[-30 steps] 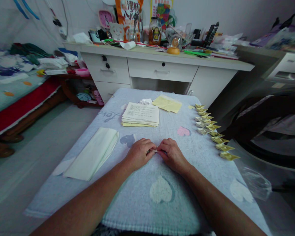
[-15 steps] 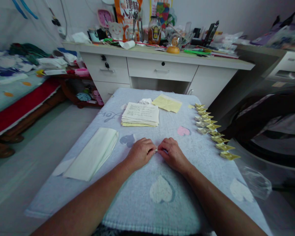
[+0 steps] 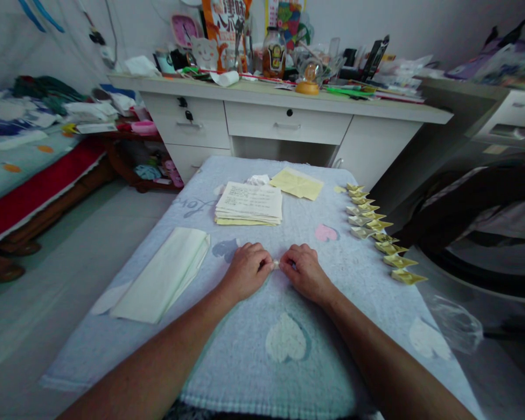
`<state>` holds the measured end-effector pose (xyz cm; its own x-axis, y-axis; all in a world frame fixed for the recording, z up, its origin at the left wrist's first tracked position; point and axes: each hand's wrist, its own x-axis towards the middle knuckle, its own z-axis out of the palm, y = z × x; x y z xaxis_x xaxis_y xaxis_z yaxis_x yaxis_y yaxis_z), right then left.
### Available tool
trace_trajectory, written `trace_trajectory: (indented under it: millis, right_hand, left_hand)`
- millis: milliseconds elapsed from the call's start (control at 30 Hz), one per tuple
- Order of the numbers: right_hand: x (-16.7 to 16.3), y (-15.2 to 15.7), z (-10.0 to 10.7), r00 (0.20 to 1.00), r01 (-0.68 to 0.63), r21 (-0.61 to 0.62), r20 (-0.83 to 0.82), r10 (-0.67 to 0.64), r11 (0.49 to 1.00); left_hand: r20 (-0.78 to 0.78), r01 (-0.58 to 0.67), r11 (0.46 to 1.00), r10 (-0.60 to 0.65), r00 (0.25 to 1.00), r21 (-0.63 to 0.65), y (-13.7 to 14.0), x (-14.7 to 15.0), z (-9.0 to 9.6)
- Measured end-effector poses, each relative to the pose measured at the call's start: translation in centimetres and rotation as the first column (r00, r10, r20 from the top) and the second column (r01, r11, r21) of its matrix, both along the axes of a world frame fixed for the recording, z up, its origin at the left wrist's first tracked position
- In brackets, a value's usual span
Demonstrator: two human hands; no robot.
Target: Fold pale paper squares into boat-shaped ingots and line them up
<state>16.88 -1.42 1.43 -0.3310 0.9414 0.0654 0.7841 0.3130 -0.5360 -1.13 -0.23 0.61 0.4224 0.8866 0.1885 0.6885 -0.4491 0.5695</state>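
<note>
Between my two hands is a small piece of folded paper (image 3: 276, 265), pale and mostly covered by the fingers. My left hand (image 3: 250, 269) pinches its left end between thumb and forefinger. At the other end, my right hand (image 3: 304, 269) is closed on it in the same way, knuckles up. Both hands rest low over the cloth-covered table (image 3: 245, 361). Beyond them lies a stack of written paper sheets (image 3: 249, 201). Several folded paper boats (image 3: 396, 248), yellow and whitish, stand in a row along the right edge.
Left of my hands lies a folded whitish paper (image 3: 164, 274). Behind the stack are a crumpled white tissue (image 3: 258, 180) and a yellow sheet (image 3: 297, 183). A cluttered white desk (image 3: 289, 125) closes off the far side; a washing machine (image 3: 514, 125) stands right, a bed (image 3: 35, 192) left.
My fingertips have moved slightly apart, so a little more of the pale paper shows between them. The stack, boats and sheets have stayed where they were.
</note>
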Motion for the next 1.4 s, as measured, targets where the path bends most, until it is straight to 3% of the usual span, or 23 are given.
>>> trace_trajectory:
  millis: [533,800,1033,1400]
  right_hand:
    - [-0.7,-0.1,-0.3,0.989,0.110,-0.006,0.098,-0.109,0.994]
    - [-1.1,-0.3,-0.7,0.972,0.169,0.068,0.154,-0.178,0.983]
    - [-0.9,-0.3,-0.9,0.985,0.097,0.072,0.138,-0.106,0.993]
    - [0.1,-0.3,-0.6,0.992,-0.051,0.050,-0.113,0.056,0.997]
  left_hand:
    - [-0.095,-0.167,0.983,0.159,0.983,-0.079,-0.2,0.2,0.0]
    - [-0.169,-0.239,0.970,0.229,0.959,-0.044,-0.5,0.5,0.1]
    - [-0.144,-0.209,0.974,0.196,0.970,-0.085,-0.3,0.5,0.1]
    - [0.036,-0.027,0.996,0.030,0.999,-0.082,-0.6,0.7,0.4]
